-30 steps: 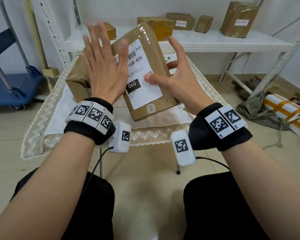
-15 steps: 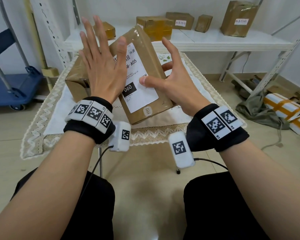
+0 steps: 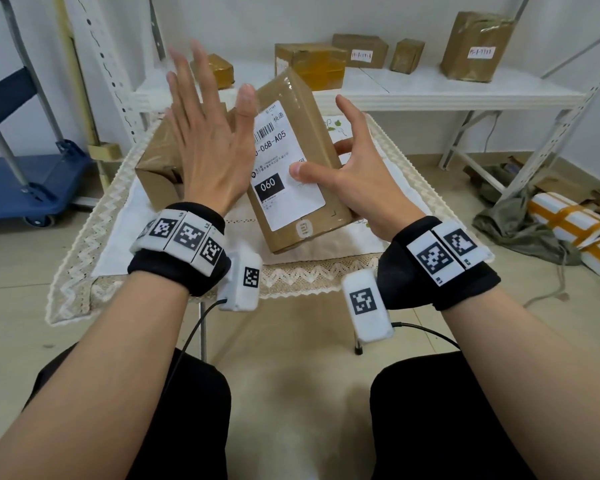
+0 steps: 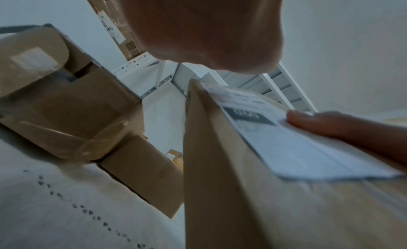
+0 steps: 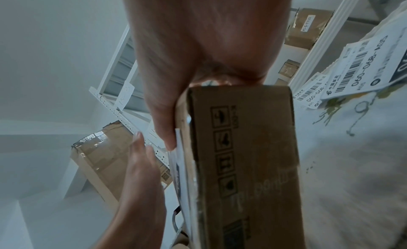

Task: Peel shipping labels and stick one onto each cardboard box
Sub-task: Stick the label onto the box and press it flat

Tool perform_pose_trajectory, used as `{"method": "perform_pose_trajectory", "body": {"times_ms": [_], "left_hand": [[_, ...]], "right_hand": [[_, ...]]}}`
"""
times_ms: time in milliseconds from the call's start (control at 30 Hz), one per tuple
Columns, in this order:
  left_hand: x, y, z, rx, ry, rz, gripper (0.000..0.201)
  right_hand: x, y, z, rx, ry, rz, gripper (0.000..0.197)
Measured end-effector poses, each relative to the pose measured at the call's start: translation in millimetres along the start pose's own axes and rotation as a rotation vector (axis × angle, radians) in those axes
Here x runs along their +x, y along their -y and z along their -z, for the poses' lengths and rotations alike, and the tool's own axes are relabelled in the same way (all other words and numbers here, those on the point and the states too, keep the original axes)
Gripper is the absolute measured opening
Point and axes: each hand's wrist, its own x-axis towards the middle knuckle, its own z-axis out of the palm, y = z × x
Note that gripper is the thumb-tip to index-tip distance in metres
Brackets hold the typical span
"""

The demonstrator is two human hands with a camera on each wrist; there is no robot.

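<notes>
My right hand (image 3: 364,178) grips a tall cardboard box (image 3: 321,140) tilted above the table, thumb on the front and fingers behind it. A white shipping label (image 3: 281,157) marked 060 lies on the box's front face, with the right thumb pressing its right edge. My left hand (image 3: 208,143) is flat with fingers spread, just left of the label; whether its thumb touches the box is unclear. The left wrist view shows the label (image 4: 297,148) under the thumb. In the right wrist view the box's side (image 5: 242,148) fills the centre, and spare labels (image 5: 363,66) lie on the cloth.
A second, larger cardboard box (image 3: 160,168) sits on the lace-edged tablecloth (image 3: 118,237) behind my left hand. A white shelf (image 3: 430,95) behind holds several boxes. A blue cart (image 3: 25,174) stands at the left; wrapped parcels (image 3: 575,223) lie on the floor at the right.
My left hand has slid left and lifted off the label, uncovering the barcode. The right hand keeps its grip on the box, thumb still on the label.
</notes>
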Motion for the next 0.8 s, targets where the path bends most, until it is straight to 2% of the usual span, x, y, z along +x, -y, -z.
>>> {"method": "perform_pose_trajectory", "body": {"times_ms": [167, 533, 800], "left_hand": [[-7, -8, -10, 0.055, 0.081, -0.092, 0.077], [0, 1, -2, 0.025, 0.034, 0.017, 0.081], [-13, -17, -12, 0.069, 0.135, -0.155, 0.079]], "right_hand": [[-2, 2, 1, 0.021, 0.002, 0.033, 0.105], [-2, 2, 4, 0.115, -0.006, -0.024, 0.103], [0, 2, -6, 0.086, -0.056, 0.003, 0.106]]}}
